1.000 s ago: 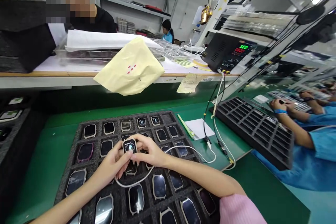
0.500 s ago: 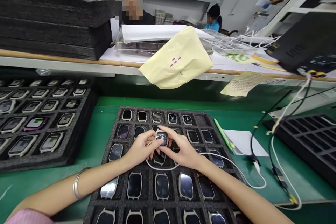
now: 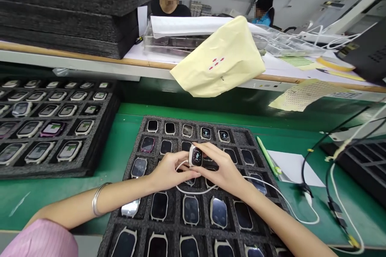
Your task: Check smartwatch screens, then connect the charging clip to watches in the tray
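- Across the near half of the scene, a green table [image 3: 128, 124] is spreading wide.
- At the far left, a stack [image 3: 60, 20] of black slabs is rising; what it is holding I cannot tell.
- At centre, the middle tray [image 3: 175, 211] is holding rows of watches [image 3: 191, 210], each lying in its own compartment; most screens are showing dark, while two in the far row are glowing.
- To the left, the left tray [image 3: 99, 124] is holding more watches, several showing pale or green patches, one wearing a purple frame.
- At the right edge, the right tray [image 3: 362, 152] is showing slots, its contents too cut off for judging.
- Over the middle tray, the left hand [image 3: 169, 170] is curling fingers against the held watch [image 3: 197, 156], thumb stretching below; the right hand [image 3: 221, 166] is laying fingers over its top edge, thumb underneath, so both are pinching it.
- From the left fingers, a white cable [image 3: 193, 193] is looping near, then running right; its end is hiding, so I cannot tell whether it is joining the watch. Its slack should be hanging loose, never tugging.
- Between the hands, the held watch is glowing. For good handling, fingertips should be gripping only the case edges, leaving the glass unsmudged.
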Demonstrator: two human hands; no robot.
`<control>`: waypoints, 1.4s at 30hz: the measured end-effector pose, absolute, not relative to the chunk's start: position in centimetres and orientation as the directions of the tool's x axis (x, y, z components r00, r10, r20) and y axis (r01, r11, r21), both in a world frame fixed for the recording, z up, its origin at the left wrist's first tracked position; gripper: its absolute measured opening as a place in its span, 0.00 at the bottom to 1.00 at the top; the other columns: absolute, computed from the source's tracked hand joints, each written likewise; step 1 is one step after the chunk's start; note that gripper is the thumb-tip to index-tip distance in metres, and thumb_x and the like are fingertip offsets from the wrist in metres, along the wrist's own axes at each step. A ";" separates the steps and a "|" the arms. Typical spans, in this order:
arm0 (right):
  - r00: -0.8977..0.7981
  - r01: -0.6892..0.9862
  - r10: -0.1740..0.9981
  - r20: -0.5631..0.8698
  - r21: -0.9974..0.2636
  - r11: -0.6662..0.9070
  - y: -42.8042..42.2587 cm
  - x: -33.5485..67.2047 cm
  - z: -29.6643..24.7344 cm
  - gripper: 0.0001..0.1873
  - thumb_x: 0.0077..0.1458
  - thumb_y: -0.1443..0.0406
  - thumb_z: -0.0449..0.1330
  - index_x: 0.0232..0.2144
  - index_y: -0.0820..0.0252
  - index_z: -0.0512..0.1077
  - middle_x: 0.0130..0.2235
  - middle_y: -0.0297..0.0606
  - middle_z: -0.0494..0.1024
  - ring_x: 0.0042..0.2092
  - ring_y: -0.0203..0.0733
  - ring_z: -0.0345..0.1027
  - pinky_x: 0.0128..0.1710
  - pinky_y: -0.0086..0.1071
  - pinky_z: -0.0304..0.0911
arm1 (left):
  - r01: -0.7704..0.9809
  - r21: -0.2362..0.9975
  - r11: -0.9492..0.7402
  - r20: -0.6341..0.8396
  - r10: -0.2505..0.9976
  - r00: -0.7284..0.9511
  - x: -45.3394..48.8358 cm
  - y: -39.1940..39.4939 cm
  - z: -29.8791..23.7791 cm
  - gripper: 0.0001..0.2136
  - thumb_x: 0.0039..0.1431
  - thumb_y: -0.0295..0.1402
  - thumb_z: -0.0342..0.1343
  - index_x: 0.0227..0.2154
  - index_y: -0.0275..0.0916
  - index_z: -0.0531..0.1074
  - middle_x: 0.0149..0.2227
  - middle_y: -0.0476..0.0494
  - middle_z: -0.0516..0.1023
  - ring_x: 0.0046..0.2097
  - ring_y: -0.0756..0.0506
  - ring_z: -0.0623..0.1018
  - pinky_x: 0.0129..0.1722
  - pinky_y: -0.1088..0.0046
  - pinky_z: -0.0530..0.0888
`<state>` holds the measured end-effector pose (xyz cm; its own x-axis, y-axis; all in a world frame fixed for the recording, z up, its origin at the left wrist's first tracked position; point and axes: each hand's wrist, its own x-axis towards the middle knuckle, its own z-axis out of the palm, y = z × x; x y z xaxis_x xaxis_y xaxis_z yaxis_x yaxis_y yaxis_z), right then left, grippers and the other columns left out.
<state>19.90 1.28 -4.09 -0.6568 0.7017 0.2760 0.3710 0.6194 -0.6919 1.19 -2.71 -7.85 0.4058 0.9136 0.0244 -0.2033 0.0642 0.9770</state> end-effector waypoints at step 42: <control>-0.672 -0.026 0.725 -0.149 -0.974 -0.224 0.4 18.3 -4.5 0.24 0.57 0.67 0.60 0.55 0.61 0.62 0.25 0.30 0.71 0.25 0.34 0.62 0.26 0.26 0.58 | -0.291 0.893 0.344 -0.131 0.816 0.563 0.7 -2.2 -7.4 0.16 0.62 0.46 0.48 0.39 0.36 0.63 0.20 0.47 0.74 0.13 0.53 0.67 0.11 0.82 0.60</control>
<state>18.25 0.37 -4.50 -0.6721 0.7252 -0.1491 -0.0257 -0.2241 -0.9742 0.70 -2.15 -7.40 0.5631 0.8159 -0.1313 -0.2906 0.3442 0.8928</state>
